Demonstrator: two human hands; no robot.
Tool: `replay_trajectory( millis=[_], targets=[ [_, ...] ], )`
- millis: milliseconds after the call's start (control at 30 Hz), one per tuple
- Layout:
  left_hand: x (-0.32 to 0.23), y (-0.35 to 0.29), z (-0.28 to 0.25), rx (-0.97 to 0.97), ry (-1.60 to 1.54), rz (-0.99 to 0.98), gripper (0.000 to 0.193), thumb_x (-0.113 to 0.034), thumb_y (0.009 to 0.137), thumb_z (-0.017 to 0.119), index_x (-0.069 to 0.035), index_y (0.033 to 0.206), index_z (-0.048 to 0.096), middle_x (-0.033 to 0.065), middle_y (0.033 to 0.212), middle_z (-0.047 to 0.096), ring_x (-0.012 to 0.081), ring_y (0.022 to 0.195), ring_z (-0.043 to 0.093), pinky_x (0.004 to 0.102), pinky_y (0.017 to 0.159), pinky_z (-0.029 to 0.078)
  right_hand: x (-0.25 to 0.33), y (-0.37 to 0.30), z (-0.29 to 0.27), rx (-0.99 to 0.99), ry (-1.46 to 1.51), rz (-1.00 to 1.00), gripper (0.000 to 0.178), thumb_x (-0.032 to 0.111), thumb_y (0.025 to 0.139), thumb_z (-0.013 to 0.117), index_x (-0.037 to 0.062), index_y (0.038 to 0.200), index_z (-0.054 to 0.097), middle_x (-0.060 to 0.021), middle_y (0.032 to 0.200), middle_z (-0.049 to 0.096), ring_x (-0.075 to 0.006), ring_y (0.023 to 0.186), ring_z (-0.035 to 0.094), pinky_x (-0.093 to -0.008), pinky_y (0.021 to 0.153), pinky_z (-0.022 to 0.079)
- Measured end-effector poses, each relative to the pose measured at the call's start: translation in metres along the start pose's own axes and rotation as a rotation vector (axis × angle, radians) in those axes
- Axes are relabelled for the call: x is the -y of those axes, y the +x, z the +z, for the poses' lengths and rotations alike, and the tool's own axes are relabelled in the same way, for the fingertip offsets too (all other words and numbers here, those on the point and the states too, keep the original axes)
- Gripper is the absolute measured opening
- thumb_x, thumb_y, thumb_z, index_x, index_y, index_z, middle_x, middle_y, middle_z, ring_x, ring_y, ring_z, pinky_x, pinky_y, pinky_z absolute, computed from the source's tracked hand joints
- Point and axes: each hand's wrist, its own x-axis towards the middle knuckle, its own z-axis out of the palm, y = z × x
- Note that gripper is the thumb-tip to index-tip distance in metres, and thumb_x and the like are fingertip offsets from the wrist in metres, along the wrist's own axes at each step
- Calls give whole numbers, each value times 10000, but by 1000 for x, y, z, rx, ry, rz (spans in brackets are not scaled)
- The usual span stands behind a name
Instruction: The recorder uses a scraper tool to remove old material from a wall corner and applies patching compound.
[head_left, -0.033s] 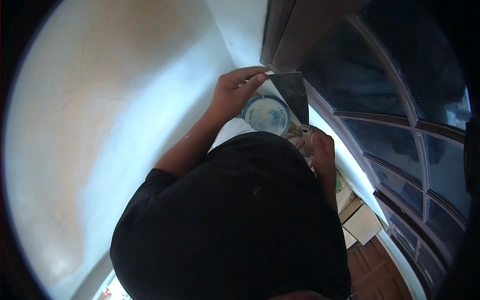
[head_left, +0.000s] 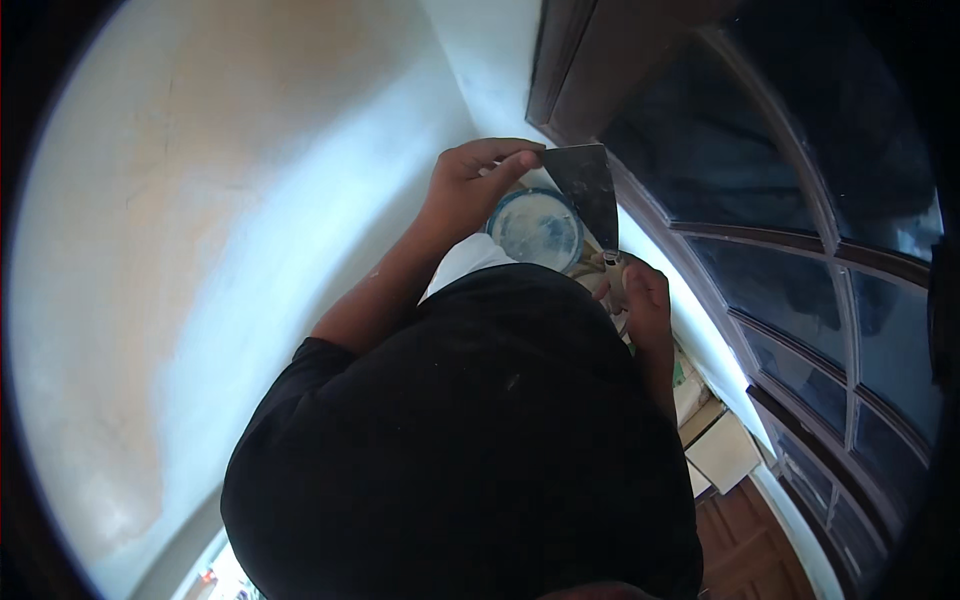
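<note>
A putty knife [head_left: 588,190] with a wide, dark metal blade is held between my two hands, its broad edge facing away from me. My right hand [head_left: 645,295] is closed around its pale handle, close to where the blade begins. With thumb and fingers, my left hand [head_left: 478,178] pinches the far left corner of the blade. Below and partly behind the blade is a round tub [head_left: 538,193] with a blue rim; whitish smears cover the surface within it. My shirt hides the tub's near side.
A pale, patchy wall [head_left: 230,200] rises close on my left. Along the right stands a dark frame with glass panes [head_left: 740,170]. Light boxes or panels [head_left: 724,454] lie behind my right arm, beside a brown panelled surface [head_left: 745,530].
The whole view has shifted very slightly. Both hands keep their hold on the putty knife, with the left fingertips barely farther right.
</note>
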Motion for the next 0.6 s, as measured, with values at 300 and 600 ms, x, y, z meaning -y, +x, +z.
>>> replay_trajectory(
  millis=[300,600],
  targets=[
    [4,-71,-1,-177,246,81,274,-230,826,809,-38,997,713,45,857,727,101,824,656,285,747,497,-32,-7,1,191,142,63,426,319,1054,394,-11,1160,642,-52,756,645,-61,561,482,-218,504,376],
    [-5,-42,-10,-36,391,88,337,-196,776,841,-57,1045,693,27,910,715,118,877,639,287,812,491,-34,-6,4,75,129,115,326,245,992,568,-11,1181,641,-89,827,680,-103,652,582,-246,574,462]
  ],
)
